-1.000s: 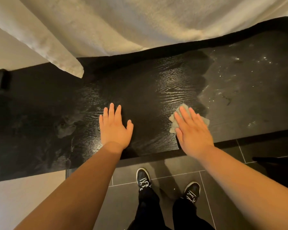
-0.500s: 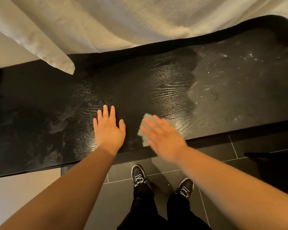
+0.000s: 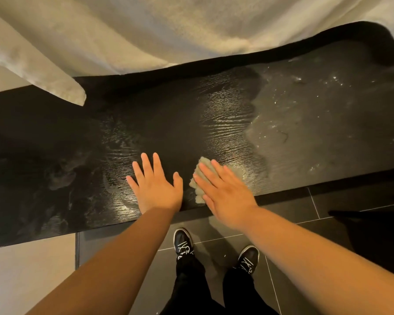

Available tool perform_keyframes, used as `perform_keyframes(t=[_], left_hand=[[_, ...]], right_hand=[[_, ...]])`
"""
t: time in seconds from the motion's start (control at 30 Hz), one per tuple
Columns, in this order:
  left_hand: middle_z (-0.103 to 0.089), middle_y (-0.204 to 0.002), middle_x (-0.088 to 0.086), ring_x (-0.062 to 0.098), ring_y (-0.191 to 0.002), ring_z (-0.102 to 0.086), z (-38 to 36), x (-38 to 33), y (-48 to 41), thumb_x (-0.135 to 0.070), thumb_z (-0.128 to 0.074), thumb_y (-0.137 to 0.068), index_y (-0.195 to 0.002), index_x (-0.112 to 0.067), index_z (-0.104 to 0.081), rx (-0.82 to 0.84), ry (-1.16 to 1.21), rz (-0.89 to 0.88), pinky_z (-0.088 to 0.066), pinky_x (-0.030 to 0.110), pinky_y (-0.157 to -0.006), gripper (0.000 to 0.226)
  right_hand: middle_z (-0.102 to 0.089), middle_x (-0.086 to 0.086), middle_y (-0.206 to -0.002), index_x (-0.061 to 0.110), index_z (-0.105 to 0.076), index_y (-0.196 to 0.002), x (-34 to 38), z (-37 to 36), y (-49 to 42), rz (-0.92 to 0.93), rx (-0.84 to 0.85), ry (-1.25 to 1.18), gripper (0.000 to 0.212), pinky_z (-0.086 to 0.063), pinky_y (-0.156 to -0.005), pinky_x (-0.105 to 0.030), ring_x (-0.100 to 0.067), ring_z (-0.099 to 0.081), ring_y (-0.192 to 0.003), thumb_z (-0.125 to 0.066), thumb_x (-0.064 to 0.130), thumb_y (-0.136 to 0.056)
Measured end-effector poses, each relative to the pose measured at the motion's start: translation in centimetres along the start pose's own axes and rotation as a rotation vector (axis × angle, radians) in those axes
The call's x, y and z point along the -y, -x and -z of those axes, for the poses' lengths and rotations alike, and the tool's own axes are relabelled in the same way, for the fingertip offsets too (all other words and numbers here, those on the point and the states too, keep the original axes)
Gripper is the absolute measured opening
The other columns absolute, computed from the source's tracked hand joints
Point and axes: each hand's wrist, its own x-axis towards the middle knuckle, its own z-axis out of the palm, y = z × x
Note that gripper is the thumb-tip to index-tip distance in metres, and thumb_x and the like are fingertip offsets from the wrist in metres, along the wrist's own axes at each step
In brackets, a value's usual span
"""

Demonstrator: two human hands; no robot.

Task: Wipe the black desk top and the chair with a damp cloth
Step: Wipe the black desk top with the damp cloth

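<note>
The black desk top (image 3: 168,123) runs across the view, glossy and wet in its middle, dull and dusty with specks at the right. My right hand (image 3: 223,192) presses flat on a grey-green damp cloth (image 3: 197,178) near the desk's front edge; the cloth shows past my fingers on the left. My left hand (image 3: 155,183) lies flat and bare on the desk just left of the cloth, fingers spread. A dark shape at the right edge (image 3: 373,233) may be the chair; I cannot tell.
A pale curtain (image 3: 168,30) hangs over the desk's back edge, with one fold (image 3: 62,87) resting on the left part. Below the desk are dark floor tiles (image 3: 282,208), my two black shoes (image 3: 182,242), and a light panel (image 3: 27,273) at lower left.
My right hand slid the cloth leftward along the front edge, from the rim of the dusty area to beside my left hand. The left hand stayed put on the desk.
</note>
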Motion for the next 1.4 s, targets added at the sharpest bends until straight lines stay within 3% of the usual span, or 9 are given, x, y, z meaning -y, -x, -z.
perform_keyframes(t=[0.27, 0.4, 0.57, 0.7, 0.87, 1.0, 1.2, 1.3, 1.4], left_hand=[[-0.010, -0.177, 0.006, 0.037, -0.162, -0.002, 0.3, -0.5, -0.1, -0.048, -0.036, -0.104, -0.168, -0.027, -0.020, 0.043, -0.079, -0.181, -0.006, 0.066, -0.127, 0.070], [-0.015, -0.174, 0.015, 0.036, -0.161, -0.010, 1.1, -2.7, -0.4, -0.046, -0.042, -0.105, -0.166, -0.017, -0.027, 0.090, -0.164, -0.319, -0.015, 0.063, -0.127, 0.069], [-0.008, -0.176, 0.011, 0.037, -0.162, -0.002, 0.3, -8.2, 1.4, -0.054, -0.042, -0.104, -0.166, -0.027, -0.024, 0.074, -0.036, -0.224, -0.007, 0.067, -0.126, 0.070], [-0.003, -0.177, 0.007, 0.035, -0.162, 0.003, -0.7, -9.3, 1.7, -0.056, -0.036, -0.103, -0.167, -0.032, -0.020, 0.031, -0.020, -0.176, -0.003, 0.063, -0.128, 0.070], [-0.004, -0.177, 0.007, 0.034, -0.162, 0.003, -0.9, -9.2, 1.8, -0.057, -0.036, -0.103, -0.167, -0.032, -0.021, 0.020, -0.009, -0.180, -0.001, 0.061, -0.129, 0.071], [-0.005, -0.177, 0.006, 0.033, -0.162, 0.002, -0.8, -9.3, 1.9, -0.056, -0.038, -0.102, -0.167, -0.032, -0.023, 0.017, -0.011, -0.164, -0.002, 0.061, -0.129, 0.071], [-0.009, -0.176, 0.007, 0.034, -0.162, -0.002, -1.0, -9.3, 1.7, -0.056, -0.040, -0.101, -0.166, -0.032, -0.025, -0.001, -0.021, -0.166, -0.005, 0.061, -0.129, 0.070], [-0.009, -0.177, 0.006, 0.033, -0.162, -0.002, -1.1, -9.2, 1.6, -0.056, -0.041, -0.101, -0.165, -0.033, -0.026, -0.001, -0.015, -0.163, -0.005, 0.061, -0.129, 0.070], [-0.009, -0.177, 0.005, 0.032, -0.163, -0.001, -1.1, -9.1, 1.5, -0.056, -0.042, -0.100, -0.165, -0.033, -0.027, 0.000, 0.008, -0.163, -0.003, 0.059, -0.130, 0.070]], right_hand=[[-0.014, -0.008, -0.171, 0.019, -0.023, -0.163, -13.8, 2.8, 5.0, -0.372, -0.043, -0.025, 0.061, -0.017, -0.126, -0.055, -0.036, -0.008, -0.157, -0.019, 0.042, -0.107], [-0.010, -0.013, -0.171, 0.016, -0.019, -0.163, -13.3, 3.3, 4.6, -0.477, -0.038, -0.061, 0.065, -0.012, -0.126, -0.058, -0.043, -0.003, -0.156, -0.015, 0.044, -0.105], [-0.009, -0.014, -0.171, 0.017, -0.021, -0.163, -5.8, 1.0, 3.1, -0.133, -0.020, -0.018, 0.063, -0.011, -0.126, -0.057, -0.042, -0.001, -0.157, -0.019, 0.042, -0.105], [-0.017, -0.006, -0.171, 0.021, -0.029, -0.162, -8.3, 1.1, 4.1, -0.066, -0.044, -0.016, 0.060, -0.013, -0.127, -0.051, -0.034, -0.009, -0.158, -0.028, 0.041, -0.105], [-0.020, -0.009, -0.170, 0.017, -0.029, -0.161, -17.1, 2.2, 6.8, -0.409, -0.088, 0.020, 0.063, -0.019, -0.125, -0.054, -0.039, -0.016, -0.155, -0.023, 0.043, -0.104], [-0.015, -0.015, -0.170, 0.014, -0.023, -0.162, -16.4, 2.7, 6.1, -0.545, -0.111, -0.010, 0.065, -0.015, -0.125, -0.055, -0.044, -0.011, -0.155, -0.021, 0.042, -0.103], [-0.009, -0.008, -0.172, 0.020, -0.023, -0.163, -7.4, 1.1, 3.6, -0.095, -0.047, -0.070, 0.062, -0.004, -0.128, -0.050, -0.035, 0.000, -0.158, -0.027, 0.044, -0.106], [-0.017, -0.005, -0.171, 0.020, -0.029, -0.162, -8.9, 1.1, 3.9, -0.015, -0.053, -0.039, 0.061, -0.008, -0.128, -0.048, -0.032, -0.009, -0.158, -0.028, 0.042, -0.105], [-0.023, -0.009, -0.169, 0.018, -0.031, -0.161, -14.4, 1.6, 5.4, -0.151, -0.100, 0.018, 0.062, -0.021, -0.124, -0.054, -0.036, -0.019, -0.156, -0.028, 0.041, -0.104]])
